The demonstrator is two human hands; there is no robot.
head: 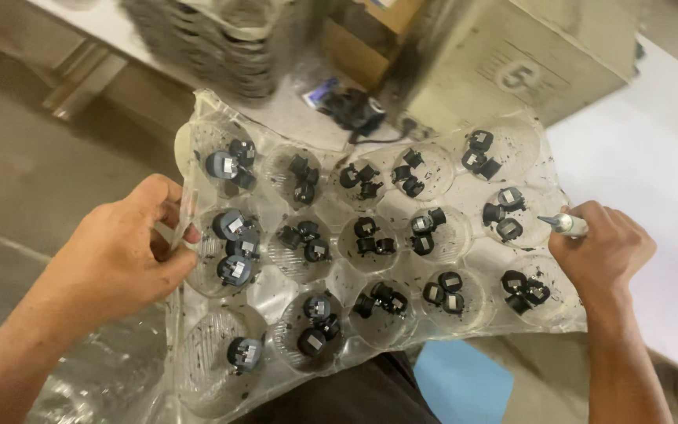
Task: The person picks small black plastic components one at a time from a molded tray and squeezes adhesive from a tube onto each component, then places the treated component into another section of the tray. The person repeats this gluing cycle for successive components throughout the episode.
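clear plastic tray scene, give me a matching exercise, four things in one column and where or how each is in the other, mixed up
Things:
1. left hand
2. right hand
3. clear plastic tray
4. blue patch

Places or states:
A. below the tray's near edge
B. holds small black parts in round pockets
C. grips the tray's left edge
D. holds a slim silver tool at the tray's right side

Pairs: 1-C, 2-D, 3-B, 4-A
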